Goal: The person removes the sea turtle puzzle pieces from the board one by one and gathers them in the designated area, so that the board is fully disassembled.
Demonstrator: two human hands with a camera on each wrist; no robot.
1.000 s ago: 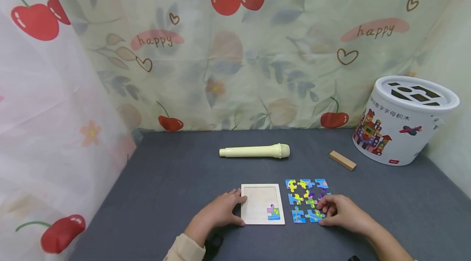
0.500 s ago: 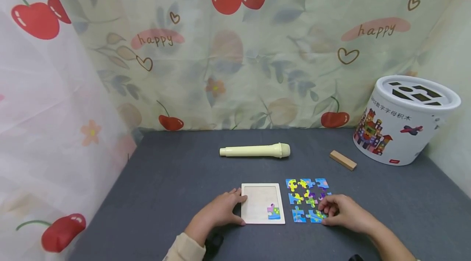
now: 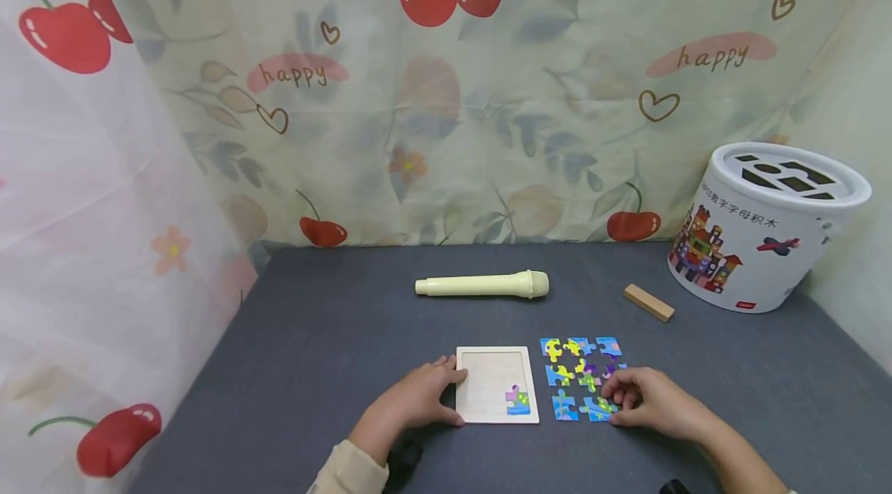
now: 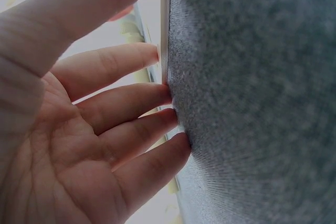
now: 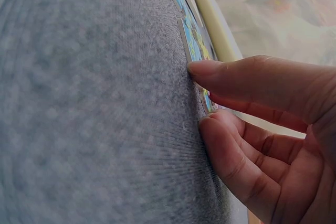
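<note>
A square wooden puzzle tray (image 3: 488, 385) lies flat on the table, with one joined patch of colourful puzzle (image 3: 518, 401) in its lower right corner. At the tray's left edge rests my left hand (image 3: 418, 401), its fingers extended and the thumb near the lower corner. In the left wrist view the fingertips (image 4: 163, 94) meet the tray edge and the cloth. Several loose jigsaw pieces (image 3: 565, 407) lie to the right of the tray. My right hand (image 3: 648, 401) has its fingers curled and holds a jigsaw piece (image 5: 206, 99) between thumb and fingers at the group's lower right; the fingers partly hide it.
Behind the tray lies a pale yellow toy microphone (image 3: 481, 286). A small wooden block (image 3: 649, 303) is to the right of it. At the back right stands a white bucket (image 3: 759, 246) with shaped holes in its lid. A patterned curtain (image 3: 460, 130) encloses the dark table (image 3: 334, 339).
My right hand has slid very slightly to the right at the lower right pieces. The left hand and the tray stay where they were.
</note>
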